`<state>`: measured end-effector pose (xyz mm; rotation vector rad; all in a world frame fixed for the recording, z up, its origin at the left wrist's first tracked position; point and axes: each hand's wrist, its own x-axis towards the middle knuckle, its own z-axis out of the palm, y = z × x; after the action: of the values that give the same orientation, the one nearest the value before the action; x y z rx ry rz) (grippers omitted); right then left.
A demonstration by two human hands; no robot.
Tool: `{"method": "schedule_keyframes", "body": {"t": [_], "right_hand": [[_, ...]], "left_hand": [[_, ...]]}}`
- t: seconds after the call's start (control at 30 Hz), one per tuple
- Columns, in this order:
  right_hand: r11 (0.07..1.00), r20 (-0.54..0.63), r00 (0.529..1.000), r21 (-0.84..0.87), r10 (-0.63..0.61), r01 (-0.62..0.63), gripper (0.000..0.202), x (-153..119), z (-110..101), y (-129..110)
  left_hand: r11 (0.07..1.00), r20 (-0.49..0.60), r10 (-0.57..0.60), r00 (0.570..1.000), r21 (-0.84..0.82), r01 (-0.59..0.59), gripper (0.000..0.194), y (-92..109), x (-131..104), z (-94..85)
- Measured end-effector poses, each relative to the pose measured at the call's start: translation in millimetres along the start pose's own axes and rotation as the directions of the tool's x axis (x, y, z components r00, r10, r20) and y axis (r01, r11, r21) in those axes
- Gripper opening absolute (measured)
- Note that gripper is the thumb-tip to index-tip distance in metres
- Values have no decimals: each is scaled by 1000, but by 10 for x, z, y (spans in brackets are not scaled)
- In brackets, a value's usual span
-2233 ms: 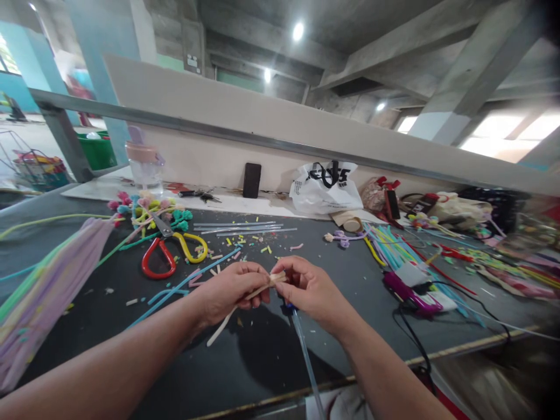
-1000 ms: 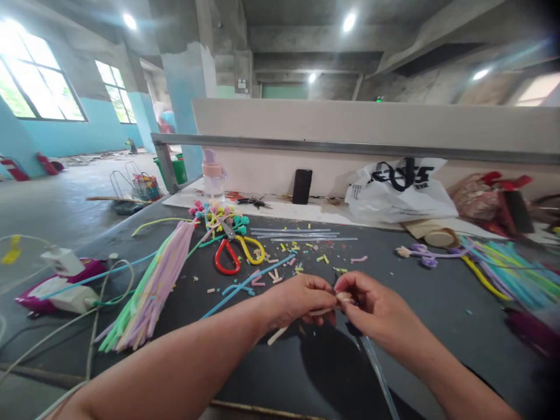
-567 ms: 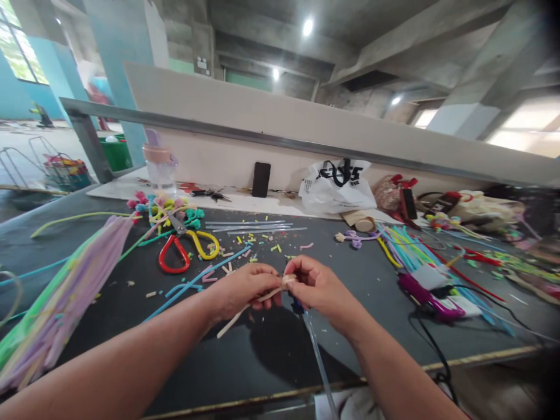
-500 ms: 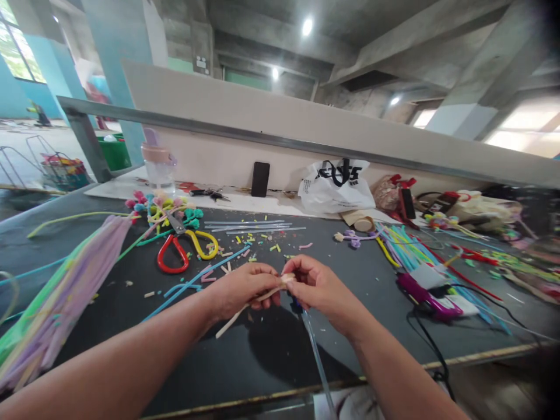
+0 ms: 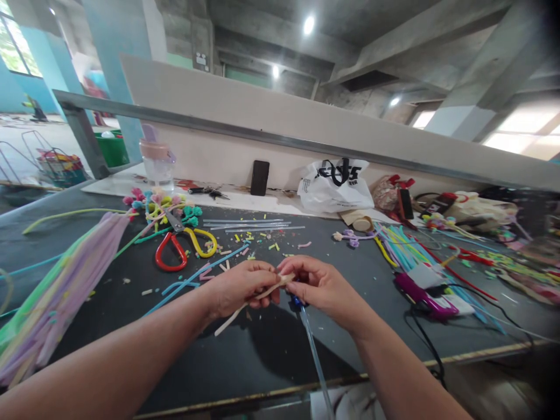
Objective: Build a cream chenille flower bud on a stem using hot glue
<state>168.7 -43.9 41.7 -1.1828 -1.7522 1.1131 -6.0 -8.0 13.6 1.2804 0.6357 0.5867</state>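
Observation:
Over the front middle of the dark table, both my hands meet at a cream pipe cleaner (image 5: 230, 324). My left hand (image 5: 252, 286) pinches it between thumb and fingers, and its loose end trails down to the left. My right hand (image 5: 312, 283) has its fingertips closed on the other end, where it looks bent or bunched; the fingers partly hide that spot. Below the right hand a clear rod (image 5: 315, 350) runs toward the table's front edge. A small blue piece (image 5: 297, 300) shows at its upper end, mostly covered by the hand.
Scissors (image 5: 171, 251) with red and yellow handles lie left, beside pipe-cleaner flowers (image 5: 191, 216) and a pastel pipe-cleaner bundle (image 5: 83, 280). Clear sticks (image 5: 254, 225) and cut scraps lie ahead. Rightward are a purple corded tool (image 5: 426, 298) and more pipe cleaners (image 5: 396, 239). A phone (image 5: 259, 178) leans behind.
The cream pipe cleaner's end has turned slightly between my right fingertips, and a little more of the blue piece shows. Both hands stay in nearly the same place. The view has shifted slightly.

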Motion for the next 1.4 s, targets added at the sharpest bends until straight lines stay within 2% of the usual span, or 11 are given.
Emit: {"method": "schedule_keyframes", "body": {"t": [0.27,0.57,0.97,1.13,1.23,1.4], "right_hand": [[996,-36,998,-61,59,-61,7,19,8,-3],[993,-48,995,-68,91,-95,12,17,19,7],[994,-28,997,-80,76,-79,10,17,29,28],[984,-13,997,162,72,-69,31,22,-19,46],[953,-30,998,300,56,-44,32,21,-56,48],[955,-56,997,294,53,-34,28,1,-57,18]], "left_hand": [[999,9,22,1000,41,-22,23,10,-8,-2],[953,-60,50,997,300,-30,26,-52,32,4],[949,-31,43,999,314,-31,23,-76,36,7],[985,-28,42,999,167,-37,32,-46,18,10],[1000,-3,22,1000,-1,-22,30,-16,3,18],[991,40,-22,999,-133,27,28,3,4,23]]}}
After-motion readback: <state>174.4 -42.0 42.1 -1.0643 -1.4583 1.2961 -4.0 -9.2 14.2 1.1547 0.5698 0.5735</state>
